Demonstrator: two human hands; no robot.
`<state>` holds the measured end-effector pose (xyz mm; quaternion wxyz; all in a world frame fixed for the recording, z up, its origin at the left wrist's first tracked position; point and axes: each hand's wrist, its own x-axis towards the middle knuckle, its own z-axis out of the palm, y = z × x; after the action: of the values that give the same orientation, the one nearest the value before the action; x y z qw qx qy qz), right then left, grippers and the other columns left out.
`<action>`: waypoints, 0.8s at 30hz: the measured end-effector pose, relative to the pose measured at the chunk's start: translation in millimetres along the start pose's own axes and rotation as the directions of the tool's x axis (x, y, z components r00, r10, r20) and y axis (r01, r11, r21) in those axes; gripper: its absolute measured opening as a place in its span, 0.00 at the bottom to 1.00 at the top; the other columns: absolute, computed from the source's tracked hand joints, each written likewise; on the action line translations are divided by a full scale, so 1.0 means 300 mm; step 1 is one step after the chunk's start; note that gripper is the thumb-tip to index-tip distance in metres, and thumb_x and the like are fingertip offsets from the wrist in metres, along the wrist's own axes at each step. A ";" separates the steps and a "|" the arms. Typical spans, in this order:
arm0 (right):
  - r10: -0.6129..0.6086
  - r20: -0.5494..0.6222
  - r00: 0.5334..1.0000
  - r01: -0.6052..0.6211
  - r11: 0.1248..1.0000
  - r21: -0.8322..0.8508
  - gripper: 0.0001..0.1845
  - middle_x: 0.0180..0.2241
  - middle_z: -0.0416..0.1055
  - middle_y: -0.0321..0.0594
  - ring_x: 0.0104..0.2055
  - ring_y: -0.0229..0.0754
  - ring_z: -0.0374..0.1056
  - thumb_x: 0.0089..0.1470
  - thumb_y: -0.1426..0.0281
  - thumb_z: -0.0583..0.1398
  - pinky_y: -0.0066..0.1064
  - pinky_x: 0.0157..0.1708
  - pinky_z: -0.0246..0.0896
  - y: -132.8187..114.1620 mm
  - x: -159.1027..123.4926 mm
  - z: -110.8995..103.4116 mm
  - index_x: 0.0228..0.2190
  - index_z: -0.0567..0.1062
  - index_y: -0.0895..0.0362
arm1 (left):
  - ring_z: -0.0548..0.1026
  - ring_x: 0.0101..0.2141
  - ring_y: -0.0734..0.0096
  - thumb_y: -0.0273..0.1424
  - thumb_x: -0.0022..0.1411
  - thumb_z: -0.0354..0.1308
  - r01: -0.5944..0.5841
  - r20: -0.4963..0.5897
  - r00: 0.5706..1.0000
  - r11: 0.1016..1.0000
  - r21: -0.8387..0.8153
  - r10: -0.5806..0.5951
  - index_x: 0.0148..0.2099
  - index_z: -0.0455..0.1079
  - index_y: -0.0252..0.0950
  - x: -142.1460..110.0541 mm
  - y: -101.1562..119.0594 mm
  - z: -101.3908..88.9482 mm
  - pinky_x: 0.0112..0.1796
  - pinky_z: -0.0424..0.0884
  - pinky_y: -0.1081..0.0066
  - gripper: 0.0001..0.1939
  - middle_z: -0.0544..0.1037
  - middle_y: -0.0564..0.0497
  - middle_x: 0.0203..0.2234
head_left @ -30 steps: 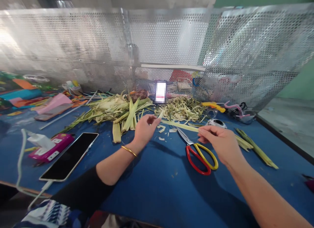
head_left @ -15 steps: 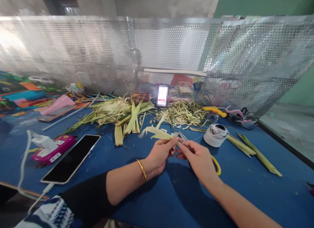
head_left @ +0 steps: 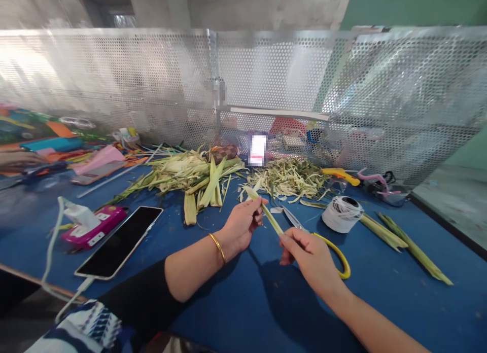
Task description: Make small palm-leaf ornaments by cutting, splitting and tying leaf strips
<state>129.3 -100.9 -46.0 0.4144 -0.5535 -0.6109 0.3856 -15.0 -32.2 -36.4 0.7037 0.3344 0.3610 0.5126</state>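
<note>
A pale green strip of dried leaf (head_left: 272,220) stretches between my two hands above the blue table. My left hand (head_left: 243,222) pinches it near its far end, whose tip pokes out past the fingers. Lower and to the right, my right hand (head_left: 306,254) grips the near end between thumb and fingers. Scissors (head_left: 292,217) lie beneath and behind my right hand; a blade and the yellow handle loop show, the rest is covered. Just beyond them stands a roll of white thread (head_left: 342,214).
Leaf strips (head_left: 182,173) heap behind my left hand, with shredded trimmings (head_left: 291,176) to their right. Two leaf stalks (head_left: 416,249) lie at the right. A phone (head_left: 119,243) and a magenta power strip (head_left: 95,227) with a cable sit left. A perforated metal screen (head_left: 266,79) borders the back.
My hands came together over the strip, then drew apart with it between them, my right hand pulling toward me. The white thread roll came upright. At far left, a blurred hand has appeared.
</note>
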 end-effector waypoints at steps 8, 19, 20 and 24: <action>-0.104 0.088 0.991 0.120 0.971 -0.206 0.17 0.17 0.69 0.34 0.21 0.38 0.67 0.57 0.61 0.52 0.26 0.21 0.59 0.007 -0.020 0.021 0.20 0.65 0.54 | 0.71 0.26 0.78 0.28 0.62 0.54 0.109 -0.015 0.994 0.984 -0.142 -0.112 0.33 0.69 0.32 -0.027 0.017 0.025 0.33 0.70 0.75 0.06 0.72 0.52 0.26; -0.198 0.187 0.962 0.245 0.930 -0.274 0.11 0.23 0.70 0.36 0.26 0.39 0.65 0.56 0.65 0.54 0.28 0.26 0.59 0.014 -0.018 0.028 0.25 0.71 0.54 | 0.44 0.15 0.85 0.30 0.61 0.50 0.076 0.058 0.995 0.990 0.122 -0.083 0.30 0.66 0.32 -0.065 0.010 0.038 0.17 0.40 0.78 0.10 0.52 0.61 0.15; -0.173 0.140 0.975 0.200 0.957 -0.209 0.09 0.23 0.69 0.35 0.26 0.39 0.65 0.55 0.64 0.55 0.28 0.27 0.60 0.008 -0.010 0.016 0.28 0.72 0.54 | 0.45 0.15 0.84 0.32 0.61 0.51 0.041 0.085 0.995 0.979 0.200 -0.059 0.29 0.67 0.32 -0.073 0.012 0.042 0.18 0.41 0.77 0.11 0.53 0.61 0.15; -0.061 -0.035 0.998 0.066 0.984 0.166 0.16 0.26 0.68 0.33 0.28 0.38 0.65 0.46 0.64 0.62 0.29 0.30 0.63 -0.004 0.025 -0.034 0.39 0.72 0.54 | 0.49 0.16 0.81 0.38 0.58 0.53 -0.080 0.206 0.978 0.881 0.465 -0.020 0.25 0.67 0.33 -0.104 0.019 0.058 0.20 0.44 0.74 0.15 0.55 0.60 0.13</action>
<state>137.9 -93.3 -40.5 0.4805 -0.5029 -0.5875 0.4135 -9.6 -62.5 -17.6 0.6267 0.5519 0.3950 0.3830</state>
